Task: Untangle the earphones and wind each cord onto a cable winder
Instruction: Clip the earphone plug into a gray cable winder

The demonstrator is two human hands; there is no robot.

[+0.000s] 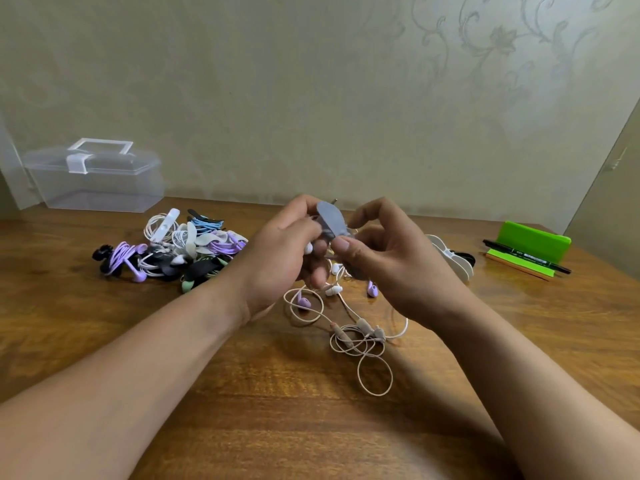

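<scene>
My left hand (289, 249) and my right hand (388, 258) meet above the middle of the table, both gripping a grey flat cable winder (330, 220). A metal jack plug sticks up behind the winder. From the hands a pale pink earphone cord (363, 344) hangs down and lies in tangled loops on the wood. A white earbud (333, 290) and two purple earbuds (304, 302) lie just under my hands. How much cord is on the winder is hidden by my fingers.
A heap of wound earphones on winders (173, 249) lies at the left. Behind it stands a clear plastic box with a lid (93, 176). White winders (450, 258) sit right of my right hand. A green stand (533, 244) and a black pen (526, 261) are far right.
</scene>
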